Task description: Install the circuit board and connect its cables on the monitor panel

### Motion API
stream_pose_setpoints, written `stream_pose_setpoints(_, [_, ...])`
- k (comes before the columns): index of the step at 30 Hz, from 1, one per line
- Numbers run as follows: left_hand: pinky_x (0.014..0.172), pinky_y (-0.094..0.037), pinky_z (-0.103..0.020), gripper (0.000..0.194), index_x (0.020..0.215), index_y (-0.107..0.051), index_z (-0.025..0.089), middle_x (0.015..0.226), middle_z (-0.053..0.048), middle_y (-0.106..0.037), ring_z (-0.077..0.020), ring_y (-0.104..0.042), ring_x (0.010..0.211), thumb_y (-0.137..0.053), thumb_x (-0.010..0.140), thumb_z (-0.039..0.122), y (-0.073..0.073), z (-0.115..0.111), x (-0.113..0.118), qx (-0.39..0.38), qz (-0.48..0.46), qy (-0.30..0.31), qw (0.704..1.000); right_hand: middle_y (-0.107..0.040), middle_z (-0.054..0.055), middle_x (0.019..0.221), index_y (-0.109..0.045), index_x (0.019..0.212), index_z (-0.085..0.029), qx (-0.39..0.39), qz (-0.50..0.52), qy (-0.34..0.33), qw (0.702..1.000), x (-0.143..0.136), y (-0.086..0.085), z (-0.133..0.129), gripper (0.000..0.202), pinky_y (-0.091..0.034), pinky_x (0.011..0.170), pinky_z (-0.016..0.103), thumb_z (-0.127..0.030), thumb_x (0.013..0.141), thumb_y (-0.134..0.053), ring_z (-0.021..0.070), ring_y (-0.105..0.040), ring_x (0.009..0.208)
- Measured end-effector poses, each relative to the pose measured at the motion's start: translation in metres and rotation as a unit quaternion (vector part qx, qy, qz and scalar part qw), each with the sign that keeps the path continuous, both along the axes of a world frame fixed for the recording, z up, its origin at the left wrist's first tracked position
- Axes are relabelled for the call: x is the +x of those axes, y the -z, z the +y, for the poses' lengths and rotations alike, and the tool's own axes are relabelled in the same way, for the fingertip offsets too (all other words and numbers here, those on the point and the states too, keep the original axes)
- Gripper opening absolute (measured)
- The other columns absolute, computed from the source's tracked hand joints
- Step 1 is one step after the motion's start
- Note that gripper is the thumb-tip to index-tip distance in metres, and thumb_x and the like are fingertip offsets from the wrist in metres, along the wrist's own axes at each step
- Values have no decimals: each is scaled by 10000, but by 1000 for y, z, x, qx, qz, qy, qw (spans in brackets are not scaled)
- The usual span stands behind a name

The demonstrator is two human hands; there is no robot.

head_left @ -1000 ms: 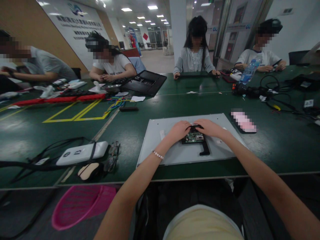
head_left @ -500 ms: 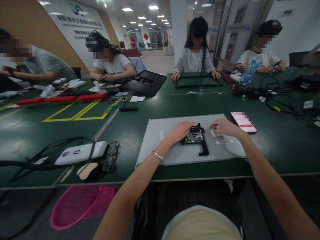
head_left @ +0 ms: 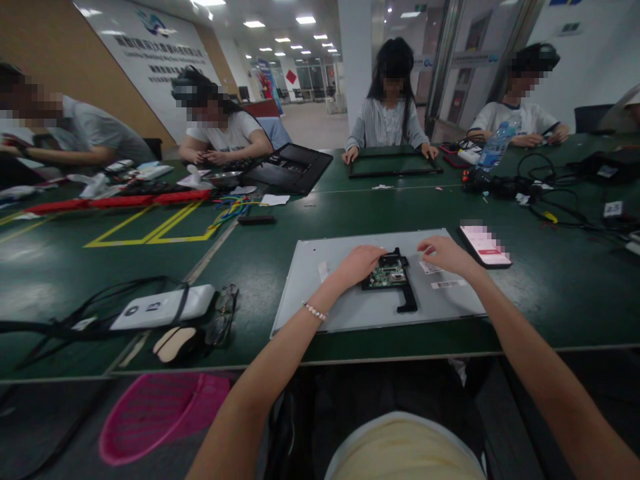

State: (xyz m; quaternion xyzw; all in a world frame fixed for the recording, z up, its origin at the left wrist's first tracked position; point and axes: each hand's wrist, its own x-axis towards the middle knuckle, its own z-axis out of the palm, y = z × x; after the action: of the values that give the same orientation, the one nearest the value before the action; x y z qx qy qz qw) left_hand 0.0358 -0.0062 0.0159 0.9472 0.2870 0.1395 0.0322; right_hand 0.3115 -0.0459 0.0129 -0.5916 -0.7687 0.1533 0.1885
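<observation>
Lying flat near the middle of a grey panel [head_left: 357, 316]: a green circuit board [head_left: 387, 276] crowded with small parts, in a black bracket [head_left: 407, 299] with a foot toward the panel's near edge. Curved over the board's far left corner, palm down: the left hand [head_left: 361, 261]; impossible to tell whether gripping. Loosely open, fingers bent, over the panel toward its far right corner: the right hand [head_left: 446, 254]. Under the panel: a dark green surface [head_left: 345, 212].
</observation>
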Motion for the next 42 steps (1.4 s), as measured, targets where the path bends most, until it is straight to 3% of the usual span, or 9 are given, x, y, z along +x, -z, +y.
stream_pose_setpoints(5, [1024, -441, -341, 326, 1220, -601, 158, 1214, -77, -664, -188, -604, 1135, -433, 945, 106, -1, 0, 1, 3, -10, 12, 1000, -675, 117, 1107, -677, 1108, -168, -7, -2, -18, 1000, -2, 4, 0, 341, -505, 835, 334, -252, 777, -673, 215, -663, 907])
stream_pose_setpoints(9, [1021, -439, -336, 314, 1206, -604, 136, 1207, -89, -658, -193, -602, 1127, -421, 952, 113, 0, 1, 0, 0, -1, 13, 1000, -707, 77, 988, -715, 1008, -183, -42, 9, -60, 997, -6, 2, -2, 258, -505, 815, 313, -211, 756, -669, 211, -662, 894])
stream_pose_setpoints(15, [1013, -442, -339, 323, 1204, -603, 145, 1196, -91, -658, -197, -594, 1137, -401, 954, 113, 0, 0, 0, -8, 4, 6, 1000, -737, 43, 862, -723, 912, -182, -73, 39, -70, 994, -13, 1, -4, 186, -510, 769, 291, -164, 765, -610, 188, -676, 810])
stream_pose_setpoints(22, [1033, -403, -369, 354, 1243, -573, 163, 1273, -93, -618, -202, -560, 1179, -404, 940, 94, -7, -7, 1, 35, 4, -18, 999, -731, 51, 957, -731, 963, -203, -56, 25, -71, 996, 0, 1, -2, 235, -518, 813, 325, -259, 747, -657, 209, -669, 882])
stream_pose_setpoints(26, [1066, -363, -419, 347, 1285, -548, 163, 1326, -105, -581, -230, -528, 1215, -391, 976, 170, -16, -17, -1, 66, -31, -36, 997, -717, 65, 1023, -736, 966, -212, -64, 12, -81, 995, 10, -2, -4, 262, -523, 819, 330, -219, 712, -669, 221, -664, 929])
stream_pose_setpoints(30, [1107, -339, -417, 494, 1357, -496, 170, 1405, -130, -510, -257, -454, 1309, -544, 935, 422, -26, -34, 1, 33, -37, 66, 997, -735, 51, 939, -742, 911, -211, -86, 15, -90, 992, 9, -4, -5, 231, -523, 793, 316, -168, 709, -638, 213, -676, 876])
stream_pose_setpoints(33, [1138, -303, -439, 626, 1388, -477, 201, 1446, -133, -473, -276, -399, 1362, -617, 867, 518, -26, -45, 7, 9, -3, 145, 989, -742, 34, 835, -748, 845, -214, -98, 11, -75, 992, 5, -5, -5, 196, -524, 736, 296, -155, 704, -625, 207, -683, 810])
stream_pose_setpoints(42, [1126, -315, -398, 571, 1417, -448, 193, 1462, -127, -465, -248, -416, 1357, -578, 922, 448, -12, -41, 13, -10, 36, 171, 985, -749, 29, 829, -731, 823, -198, -126, 51, -47, 990, 0, -9, -8, 206, -533, 751, 272, -97, 683, -619, 196, -703, 806])
